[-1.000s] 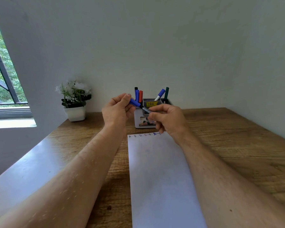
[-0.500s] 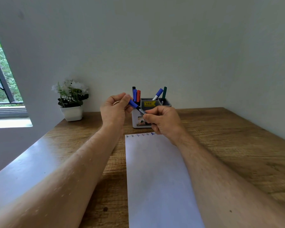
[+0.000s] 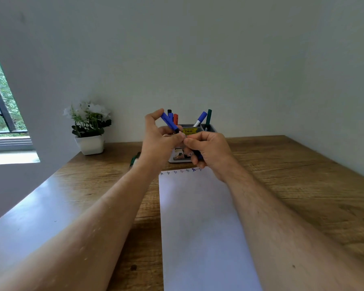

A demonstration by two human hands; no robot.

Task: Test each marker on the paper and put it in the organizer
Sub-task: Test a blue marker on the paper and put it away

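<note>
Both hands hold one blue marker [image 3: 169, 122] in the air just in front of the organizer [image 3: 211, 128]. My left hand [image 3: 158, 141] pinches its blue cap end, which points up and left. My right hand [image 3: 208, 150] grips the barrel, whose dark lower end shows under the fingers. Fingertips hide where cap and barrel meet. The grey and white organizer holds several markers: black, blue and red at its left, blue and green at its right. The white paper [image 3: 200, 223] lies below the hands, with several small coloured marks along its far edge. A green marker [image 3: 135, 158] lies on the table behind my left wrist.
A white pot with a flowering plant [image 3: 90, 131] stands at the back left of the wooden table [image 3: 303, 185], near the wall. A window [image 3: 0, 106] is at the far left. The wall runs close behind the organizer.
The marker has tilted steeper, its cap end now higher in my left hand. Both hands have drawn closer together. The green marker behind my left wrist has come into sight.
</note>
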